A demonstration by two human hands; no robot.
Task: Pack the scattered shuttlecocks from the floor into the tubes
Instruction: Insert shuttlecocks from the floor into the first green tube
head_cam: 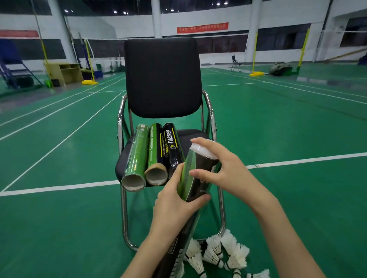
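Note:
My left hand (pixel 176 199) grips a long black-and-green shuttlecock tube (pixel 197 180) around its upper part, holding it tilted in front of the chair. My right hand (pixel 219 164) curls over the tube's top end, fingers on its white cap (pixel 201 149). Three more tubes (pixel 156 152) lie side by side on the chair seat: two green ones with open cardboard ends toward me and a black one. Several white feather shuttlecocks (pixel 224 254) lie scattered on the green floor at the chair's feet, partly hidden by my arms.
The black padded chair (pixel 162 77) with chrome legs stands right in front of me on the green court floor (pixel 56 216). Net posts with yellow bases, a wooden desk and a blue umpire stand are far behind.

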